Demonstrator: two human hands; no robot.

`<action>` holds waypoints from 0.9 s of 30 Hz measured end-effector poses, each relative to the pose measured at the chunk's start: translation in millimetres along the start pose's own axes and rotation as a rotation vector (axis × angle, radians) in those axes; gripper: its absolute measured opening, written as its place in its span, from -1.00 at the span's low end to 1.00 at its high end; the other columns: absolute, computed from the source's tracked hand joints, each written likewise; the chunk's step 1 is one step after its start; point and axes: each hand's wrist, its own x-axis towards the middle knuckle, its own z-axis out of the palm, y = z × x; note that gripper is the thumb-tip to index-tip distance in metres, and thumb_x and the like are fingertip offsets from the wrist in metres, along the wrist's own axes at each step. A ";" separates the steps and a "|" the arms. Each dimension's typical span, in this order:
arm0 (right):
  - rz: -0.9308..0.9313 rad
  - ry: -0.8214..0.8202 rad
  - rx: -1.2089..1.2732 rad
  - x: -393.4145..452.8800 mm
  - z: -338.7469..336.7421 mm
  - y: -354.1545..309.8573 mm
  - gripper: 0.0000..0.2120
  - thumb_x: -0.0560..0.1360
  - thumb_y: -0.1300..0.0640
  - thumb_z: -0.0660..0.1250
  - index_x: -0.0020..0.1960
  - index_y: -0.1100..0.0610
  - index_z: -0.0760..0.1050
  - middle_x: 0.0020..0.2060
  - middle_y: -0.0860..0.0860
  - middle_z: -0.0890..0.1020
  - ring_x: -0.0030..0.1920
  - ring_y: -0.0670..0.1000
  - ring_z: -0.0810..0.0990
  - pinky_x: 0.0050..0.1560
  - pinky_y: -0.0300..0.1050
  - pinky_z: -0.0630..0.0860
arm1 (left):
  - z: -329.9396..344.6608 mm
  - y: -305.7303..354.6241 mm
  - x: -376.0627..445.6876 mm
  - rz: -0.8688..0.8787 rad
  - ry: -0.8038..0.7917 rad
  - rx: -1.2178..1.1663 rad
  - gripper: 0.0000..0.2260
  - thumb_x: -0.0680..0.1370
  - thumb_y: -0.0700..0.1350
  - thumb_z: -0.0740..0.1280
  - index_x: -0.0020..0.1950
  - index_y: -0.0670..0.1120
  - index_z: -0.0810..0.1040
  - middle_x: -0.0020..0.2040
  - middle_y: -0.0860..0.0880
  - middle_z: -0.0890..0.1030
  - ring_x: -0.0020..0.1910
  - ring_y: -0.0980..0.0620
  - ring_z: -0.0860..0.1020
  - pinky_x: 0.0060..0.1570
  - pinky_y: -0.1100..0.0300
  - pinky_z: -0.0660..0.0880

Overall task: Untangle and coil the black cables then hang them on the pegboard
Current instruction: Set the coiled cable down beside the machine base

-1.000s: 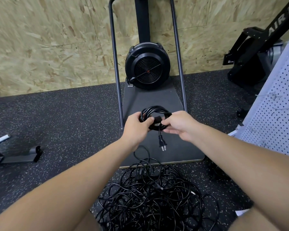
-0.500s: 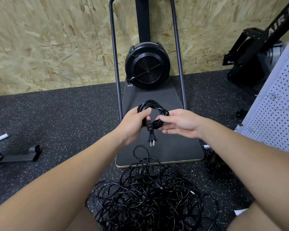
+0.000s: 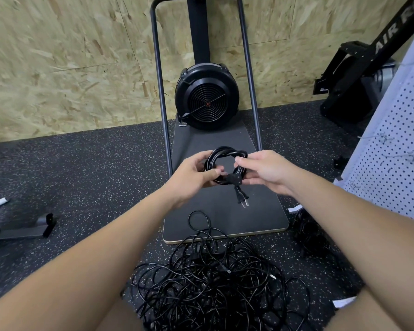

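A small coiled black cable [image 3: 221, 155] is held in the air between both hands, bound at its lower side by a black strap, with a two-pin plug [image 3: 242, 199] hanging below. My left hand [image 3: 191, 174] grips the coil's left side. On the coil's right side my right hand [image 3: 263, 170] pinches it with thumb and fingers. A large tangle of black cables [image 3: 213, 280] lies on the floor below. The white pegboard [image 3: 397, 149] stands at the right edge.
A black fan machine [image 3: 207, 96] on a dark base board [image 3: 225, 218] with a metal frame stands straight ahead against an OSB wall. More black gym equipment [image 3: 359, 77] is at the back right. A metal foot [image 3: 22, 230] lies on the left floor.
The coil has turned in my hands and the plug now hangs lower right. My right hand went from open beside the coil to pinching its right side.
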 end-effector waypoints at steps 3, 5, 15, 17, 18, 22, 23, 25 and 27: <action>0.006 0.049 -0.045 -9.6 -17.1 -5.7 -0.86 0.66 0.21 0.48 0.17 0.26 0.70 0.11 0.20 0.79 0.14 0.18 0.79 0.07 -0.04 0.74 | 9.3 3.8 6.2 0.008 0.014 0.008 -0.74 0.72 -0.24 0.39 0.38 -0.02 0.68 0.12 -0.15 0.72 0.14 -0.10 0.72 0.24 -0.15 0.66; 0.042 0.075 -0.027 -16.1 -31.5 -7.8 -0.87 0.62 0.32 0.49 0.16 0.28 0.69 0.10 0.23 0.78 0.14 0.19 0.79 0.14 0.00 0.74 | 24.3 3.6 14.3 0.018 0.018 0.048 -0.75 0.73 -0.24 0.38 0.35 0.00 0.70 0.04 -0.11 0.70 0.05 -0.03 0.69 0.22 -0.20 0.69; 0.078 0.454 0.025 -63.9 -129.4 31.7 -0.81 0.60 0.35 0.51 0.19 0.33 0.65 0.09 0.22 0.75 0.08 0.15 0.81 0.08 -0.06 0.76 | 134.5 -19.6 69.1 -0.074 -0.059 0.011 -0.78 0.64 -0.16 0.53 0.25 -0.18 0.64 0.06 -0.25 0.71 -0.05 -0.05 0.71 0.08 -0.12 0.70; 0.137 0.554 0.034 -72.7 -151.0 70.7 -0.85 0.60 0.29 0.53 0.15 0.30 0.67 0.04 0.21 0.77 0.04 0.14 0.81 0.05 -0.05 0.76 | 167.6 -45.8 72.8 -0.120 -0.098 0.035 -0.75 0.61 -0.17 0.56 0.24 -0.19 0.63 -0.04 -0.14 0.62 -0.09 -0.03 0.69 -0.01 -0.05 0.71; 0.174 0.601 0.036 -77.2 -160.1 93.2 -0.87 0.61 0.28 0.53 0.13 0.27 0.67 -0.01 0.19 0.78 0.00 0.12 0.80 0.04 -0.04 0.76 | 184.7 -63.2 73.9 -0.145 -0.114 0.054 -0.73 0.59 -0.17 0.58 0.23 -0.19 0.63 -0.06 -0.10 0.58 -0.11 -0.03 0.67 -0.05 0.00 0.71; 0.304 0.734 0.005 -86.7 -185.2 188.7 -0.92 0.64 0.20 0.51 0.08 0.22 0.68 -0.08 0.19 0.76 -0.04 0.14 0.78 0.11 0.08 0.76 | 244.7 -153.0 77.4 -0.231 -0.157 0.189 -0.72 0.46 -0.07 0.66 0.10 -0.05 0.69 -0.10 -0.01 0.62 -0.15 -0.02 0.62 0.08 -0.22 0.67; 0.324 0.746 -0.010 -87.6 -190.9 209.4 -0.92 0.65 0.19 0.50 0.05 0.21 0.69 -0.09 0.20 0.76 -0.02 0.16 0.78 0.11 0.08 0.76 | 257.9 -174.7 76.0 -0.254 -0.161 0.206 -0.74 0.48 -0.10 0.67 0.09 -0.05 0.69 -0.10 0.01 0.63 -0.15 0.01 0.61 0.13 -0.21 0.65; 0.363 0.771 -0.034 -87.2 -203.6 246.8 -0.92 0.65 0.19 0.49 -0.02 0.16 0.71 -0.10 0.19 0.77 -0.02 0.16 0.78 0.11 0.08 0.76 | 281.3 -217.4 73.1 -0.308 -0.125 0.217 -0.75 0.49 -0.12 0.67 0.08 -0.02 0.67 -0.06 0.04 0.67 -0.12 0.03 0.62 0.17 -0.16 0.65; 0.406 0.792 -0.065 -84.1 -218.1 281.9 -0.90 0.64 0.21 0.49 -0.04 0.12 0.74 -0.12 0.12 0.79 -0.03 0.14 0.79 0.11 0.07 0.76 | 301.1 -250.8 69.1 -0.384 -0.090 0.218 -0.71 0.48 -0.04 0.67 0.06 0.10 0.61 0.01 0.04 0.69 -0.05 0.00 0.67 0.16 -0.16 0.67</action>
